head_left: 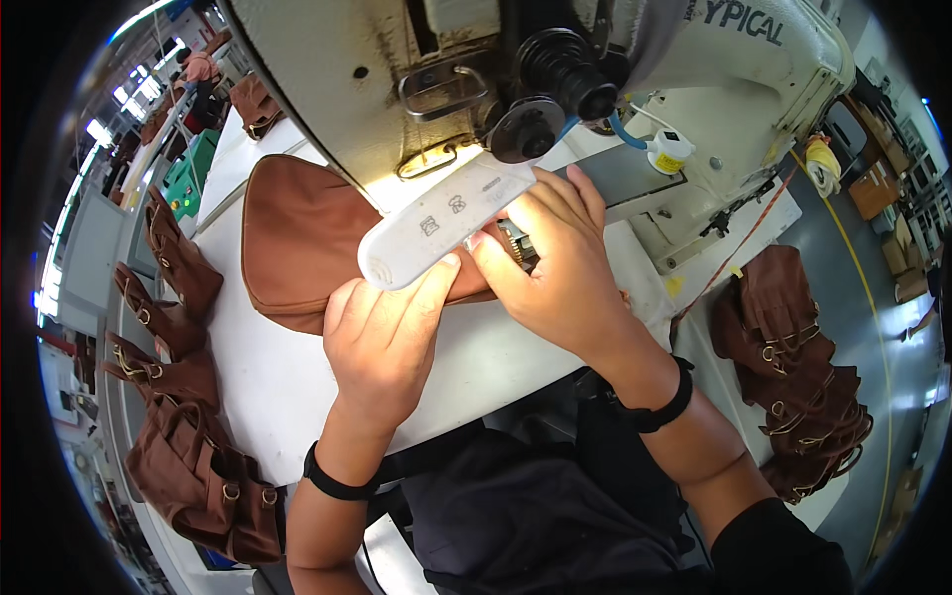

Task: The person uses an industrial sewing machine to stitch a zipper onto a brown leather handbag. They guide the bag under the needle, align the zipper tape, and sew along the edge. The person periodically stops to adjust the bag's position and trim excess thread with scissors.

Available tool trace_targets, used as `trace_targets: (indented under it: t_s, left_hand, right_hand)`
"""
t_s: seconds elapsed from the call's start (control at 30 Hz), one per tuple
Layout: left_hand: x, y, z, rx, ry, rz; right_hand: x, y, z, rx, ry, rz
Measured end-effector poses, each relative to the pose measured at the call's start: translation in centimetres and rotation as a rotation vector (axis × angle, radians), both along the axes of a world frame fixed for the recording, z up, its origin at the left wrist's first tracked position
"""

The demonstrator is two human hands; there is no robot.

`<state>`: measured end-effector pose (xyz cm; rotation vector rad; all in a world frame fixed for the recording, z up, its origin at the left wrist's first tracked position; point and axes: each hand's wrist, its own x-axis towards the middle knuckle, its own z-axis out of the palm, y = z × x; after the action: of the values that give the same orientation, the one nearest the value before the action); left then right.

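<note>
A brown bag piece (297, 238) lies on the white worktable (283, 397) under the head of a sewing machine (327, 79), partly hidden by a white oblong part (402, 248) with printed symbols. My left hand (382, 342) grips the bag piece's near edge, fingers bent, just below that white part. My right hand (555, 273) is curled at the bag piece beside the needle area, its thumb and fingertips close together; the needle itself is hidden.
Brown bags with buckles line the table's left (188, 456) and stand piled at the right (793, 377). The machine's arm (764, 89) reaches across the upper right. A co-worker (198, 69) is at the far back left, near a green case (188, 174).
</note>
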<state>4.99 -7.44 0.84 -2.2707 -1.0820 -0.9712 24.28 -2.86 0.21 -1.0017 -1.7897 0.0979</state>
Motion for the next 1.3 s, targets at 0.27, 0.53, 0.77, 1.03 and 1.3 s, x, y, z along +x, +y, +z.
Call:
trace_targets:
  t_s: [0.27, 0.53, 0.77, 1.03, 1.3]
  left_hand:
    - [-0.2, 0.1, -0.4, -0.026, -0.015, -0.001]
    - [-0.7, 0.6, -0.4, -0.011, -0.009, -0.037]
    - [-0.7, 0.9, 0.1, -0.076, -0.028, -0.052]
    - [-0.9, 1.2, 0.4, -0.056, 0.012, -0.073]
    - [3.1, -5.3, 1.2, -0.367, 0.023, 0.266]
  right_hand:
    - [-0.5, 0.5, -0.7, 0.020, 0.029, 0.001]
    - [-0.7, 0.6, -0.9, 0.030, 0.068, -0.003]
    - [-0.6, 0.6, -1.0, -0.021, -0.009, -0.025]
    - [-1.1, 0.7, -1.0, 0.021, 0.088, -0.034]
    - [-0.6, -0.2, -1.2, -0.048, 0.170, 0.019]
